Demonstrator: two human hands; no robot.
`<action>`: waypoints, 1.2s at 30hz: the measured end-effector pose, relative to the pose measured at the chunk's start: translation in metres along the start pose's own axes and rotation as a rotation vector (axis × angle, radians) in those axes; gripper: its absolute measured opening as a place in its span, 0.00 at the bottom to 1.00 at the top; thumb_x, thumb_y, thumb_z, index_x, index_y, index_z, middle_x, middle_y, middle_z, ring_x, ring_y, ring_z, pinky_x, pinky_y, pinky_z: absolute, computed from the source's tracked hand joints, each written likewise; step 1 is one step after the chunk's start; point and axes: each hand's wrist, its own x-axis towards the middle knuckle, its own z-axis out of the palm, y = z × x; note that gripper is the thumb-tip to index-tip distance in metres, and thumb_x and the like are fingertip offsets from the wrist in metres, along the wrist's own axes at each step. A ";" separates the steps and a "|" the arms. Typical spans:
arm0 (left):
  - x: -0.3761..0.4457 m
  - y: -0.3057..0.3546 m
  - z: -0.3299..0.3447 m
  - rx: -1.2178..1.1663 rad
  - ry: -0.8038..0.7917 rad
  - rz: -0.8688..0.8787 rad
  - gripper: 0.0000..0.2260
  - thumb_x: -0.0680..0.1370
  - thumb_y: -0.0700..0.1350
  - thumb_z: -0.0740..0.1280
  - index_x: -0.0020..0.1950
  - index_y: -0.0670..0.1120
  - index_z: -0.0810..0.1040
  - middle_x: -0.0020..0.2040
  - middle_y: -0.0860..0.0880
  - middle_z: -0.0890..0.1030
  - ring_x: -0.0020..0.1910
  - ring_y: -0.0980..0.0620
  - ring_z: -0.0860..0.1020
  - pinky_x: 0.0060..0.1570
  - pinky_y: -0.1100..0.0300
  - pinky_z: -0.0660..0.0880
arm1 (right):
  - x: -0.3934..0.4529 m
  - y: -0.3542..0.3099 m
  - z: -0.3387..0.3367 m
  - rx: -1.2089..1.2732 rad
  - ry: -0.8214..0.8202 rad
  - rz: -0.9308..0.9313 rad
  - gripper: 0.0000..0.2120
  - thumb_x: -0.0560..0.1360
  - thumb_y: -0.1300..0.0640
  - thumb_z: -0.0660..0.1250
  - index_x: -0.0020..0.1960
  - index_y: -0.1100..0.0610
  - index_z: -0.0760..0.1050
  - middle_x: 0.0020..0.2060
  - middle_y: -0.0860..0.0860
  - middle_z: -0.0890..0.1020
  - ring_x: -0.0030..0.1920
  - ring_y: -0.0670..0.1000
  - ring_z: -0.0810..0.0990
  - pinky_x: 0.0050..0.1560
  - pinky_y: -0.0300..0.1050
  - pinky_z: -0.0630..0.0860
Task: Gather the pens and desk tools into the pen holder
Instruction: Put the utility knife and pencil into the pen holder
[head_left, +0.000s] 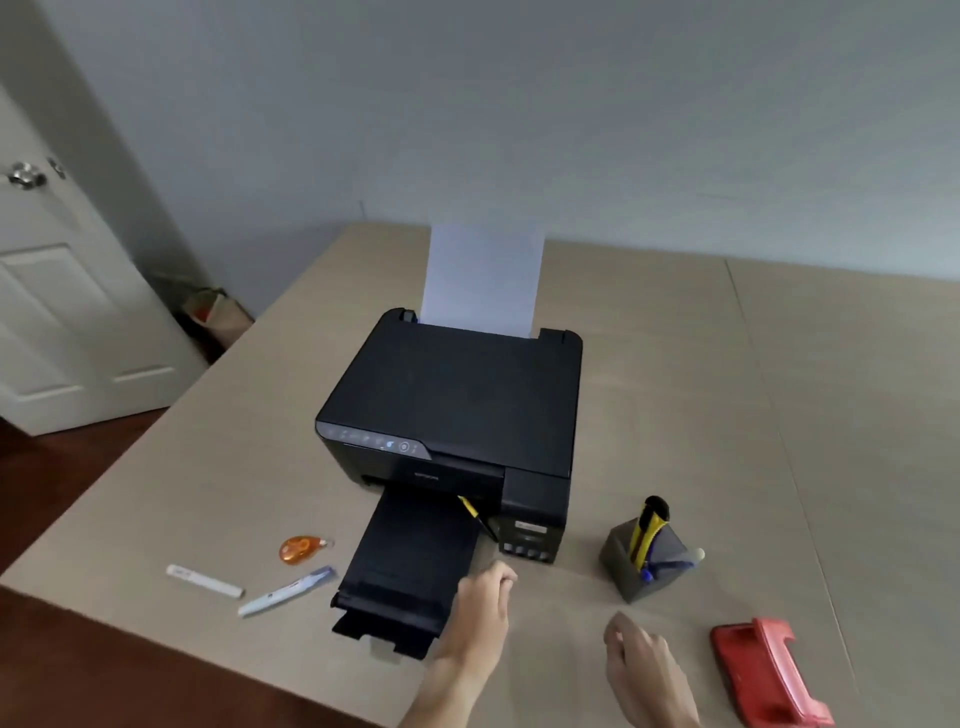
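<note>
Pens and desk tools go into the gray pen holder (644, 564), which stands on the table off to the right of both hands and already holds a yellow box cutter (648, 530) and a blue pen. The left hand (480, 605) is loosely curled and holds nothing. It hovers at the edge of the printer's black tray (410, 571). Just past its fingers lies a yellow and black pen (475, 514), leaning on the printer (452, 410). That pen looks like the next thing to get. It is best to pinch it in the middle and lift it clear of the tray so it does not slip under. The right hand (641, 665) is open and empty, near the red hole punch (766, 670). Far left of the hands lie a light blue pen (285, 591), a white marker (204, 581) and an orange correction tape (301, 548). All of it sits on a tan table (675, 389). A white door (62, 291) and a pale wall stand behind.
</note>
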 end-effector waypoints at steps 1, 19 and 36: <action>0.000 -0.013 -0.010 0.017 0.015 -0.021 0.09 0.81 0.41 0.57 0.48 0.48 0.76 0.39 0.53 0.77 0.35 0.58 0.73 0.33 0.68 0.68 | 0.004 -0.007 0.007 -0.004 -0.005 -0.034 0.05 0.74 0.54 0.54 0.42 0.51 0.68 0.40 0.51 0.80 0.41 0.55 0.77 0.41 0.49 0.76; -0.006 -0.233 -0.185 0.373 -0.011 -0.349 0.12 0.80 0.54 0.58 0.58 0.48 0.70 0.54 0.48 0.78 0.54 0.48 0.79 0.51 0.54 0.77 | 0.058 -0.217 0.070 -0.288 0.151 -0.102 0.11 0.79 0.52 0.55 0.55 0.58 0.68 0.45 0.54 0.82 0.47 0.58 0.82 0.42 0.51 0.79; 0.018 -0.246 -0.209 0.244 -0.129 -0.225 0.07 0.75 0.50 0.66 0.44 0.53 0.68 0.46 0.51 0.80 0.50 0.48 0.80 0.49 0.55 0.76 | 0.045 -0.203 0.098 -0.310 0.226 -0.179 0.07 0.65 0.59 0.71 0.39 0.57 0.74 0.36 0.53 0.81 0.35 0.55 0.81 0.35 0.50 0.78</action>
